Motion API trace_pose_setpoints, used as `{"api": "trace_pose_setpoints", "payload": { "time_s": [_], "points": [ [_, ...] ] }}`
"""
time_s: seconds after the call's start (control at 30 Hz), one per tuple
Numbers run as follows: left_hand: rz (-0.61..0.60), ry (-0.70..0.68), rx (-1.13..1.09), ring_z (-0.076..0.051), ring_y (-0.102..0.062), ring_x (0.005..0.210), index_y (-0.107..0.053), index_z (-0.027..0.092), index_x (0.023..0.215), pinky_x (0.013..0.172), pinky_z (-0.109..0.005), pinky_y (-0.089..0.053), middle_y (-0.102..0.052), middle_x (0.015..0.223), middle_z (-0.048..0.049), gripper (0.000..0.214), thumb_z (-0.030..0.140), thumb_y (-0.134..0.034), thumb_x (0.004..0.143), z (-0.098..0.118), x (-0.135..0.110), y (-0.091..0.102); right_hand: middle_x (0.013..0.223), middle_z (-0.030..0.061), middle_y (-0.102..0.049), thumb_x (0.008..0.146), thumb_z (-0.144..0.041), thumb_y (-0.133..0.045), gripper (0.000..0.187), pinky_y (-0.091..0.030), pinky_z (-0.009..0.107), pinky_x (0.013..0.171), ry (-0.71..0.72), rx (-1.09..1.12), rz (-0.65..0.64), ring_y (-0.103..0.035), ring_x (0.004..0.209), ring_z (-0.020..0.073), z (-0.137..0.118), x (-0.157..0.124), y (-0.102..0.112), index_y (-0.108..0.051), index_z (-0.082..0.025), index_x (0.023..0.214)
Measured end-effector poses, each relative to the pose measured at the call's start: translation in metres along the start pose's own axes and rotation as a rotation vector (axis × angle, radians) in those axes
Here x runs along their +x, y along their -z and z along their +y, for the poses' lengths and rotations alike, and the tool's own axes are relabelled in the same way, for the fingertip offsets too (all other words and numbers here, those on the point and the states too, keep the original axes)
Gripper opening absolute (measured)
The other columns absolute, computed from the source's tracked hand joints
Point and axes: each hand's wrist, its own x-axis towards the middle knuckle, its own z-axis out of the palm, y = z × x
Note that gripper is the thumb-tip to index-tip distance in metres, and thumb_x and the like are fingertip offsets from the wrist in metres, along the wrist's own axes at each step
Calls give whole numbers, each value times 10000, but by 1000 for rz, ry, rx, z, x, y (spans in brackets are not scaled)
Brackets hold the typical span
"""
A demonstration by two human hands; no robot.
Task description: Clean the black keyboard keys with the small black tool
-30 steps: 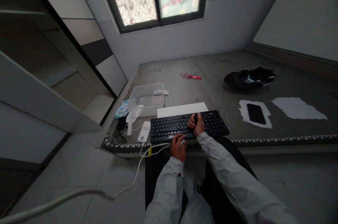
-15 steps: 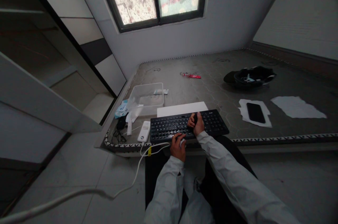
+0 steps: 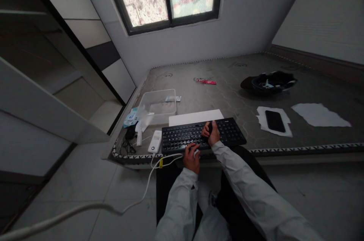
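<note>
A black keyboard (image 3: 182,135) lies along the near edge of the mattress. Over its right half, my right hand (image 3: 214,135) is closed in a fist around a small black object (image 3: 210,127), whose kind I cannot make out. At the keyboard's front edge, my left hand (image 3: 192,157) has its fingers curled round a small white piece (image 3: 196,153). A white cable (image 3: 172,155) runs to this hand from the left. Under the keyboard's far side shows a flat white sheet or box (image 3: 196,116).
Left of the keyboard lie a white power bank (image 3: 155,141), a tangled black cord (image 3: 128,147) and a clear plastic box (image 3: 157,106). A phone (image 3: 275,121) on paper, another paper sheet (image 3: 321,115) and a black cap (image 3: 270,83) lie rightward. A red item (image 3: 206,81) lies farther back.
</note>
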Motion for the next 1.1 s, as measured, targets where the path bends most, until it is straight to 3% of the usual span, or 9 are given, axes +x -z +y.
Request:
{"api": "trace_pose_setpoints", "payload": {
  "time_s": [1.1],
  "points": [
    [17,-18,13,-168,-545,1061,-620,231,1078,931,-325,-482,-546,1116,-56,274,153,-519,835,3,1,2,407,-81,-251,851,-604,-388,501,-217,178,319,10,-5,6,-198,338,60,-1,-1,-1,-396,-208,544]
  ]
}}
